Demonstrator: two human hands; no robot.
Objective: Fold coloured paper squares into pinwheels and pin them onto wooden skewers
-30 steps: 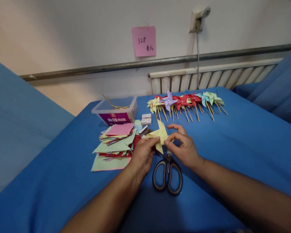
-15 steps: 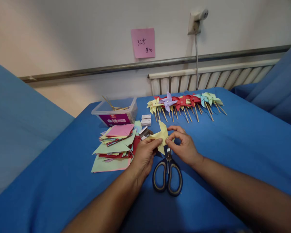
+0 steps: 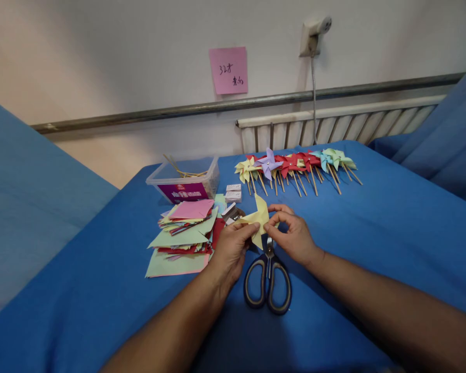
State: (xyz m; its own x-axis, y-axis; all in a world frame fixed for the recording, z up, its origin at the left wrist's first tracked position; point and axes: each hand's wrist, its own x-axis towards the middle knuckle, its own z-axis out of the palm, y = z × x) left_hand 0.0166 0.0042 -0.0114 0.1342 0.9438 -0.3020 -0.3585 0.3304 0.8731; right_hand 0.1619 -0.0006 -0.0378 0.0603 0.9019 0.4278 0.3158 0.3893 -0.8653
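Evidently the step in hand is gathering the folded points at the centre of a yellow pinwheel (image 3: 261, 215), held just above the blade end of the scissors (image 3: 270, 250). The left hand (image 3: 233, 247) grips it from the left, thumb flat on the paper; the right hand (image 3: 297, 238) has thumb and forefinger brought narrowly together on its right side, the other fingers loosely curled. Whether a pin sits between those fingers (too small to make out) I cannot tell. To my judgement, the next move calls for a firm left pinch, so the folds do not spring open, and a light, exact right fingertip at the middle.

A blue cloth covers the bench (image 3: 353, 238). Left of the scissors lies a stack of coloured paper (image 3: 186, 238); beyond it stands a clear tub (image 3: 213, 182) with sticks (image 3: 194, 173) inside. Two small boxes (image 3: 233, 196) and an open box (image 3: 230, 212) lie beyond the scissors, slightly left. Farther off, mostly to their right, runs a row of pinwheels (image 3: 291, 165) on sticks. Behind everything, the pale wall (image 3: 140, 52) carries a pink note (image 3: 228, 71), a pipe (image 3: 178, 110) and a socket (image 3: 309, 41), with a radiator (image 3: 341, 115) below and blue curtains (image 3: 446, 129) either side.
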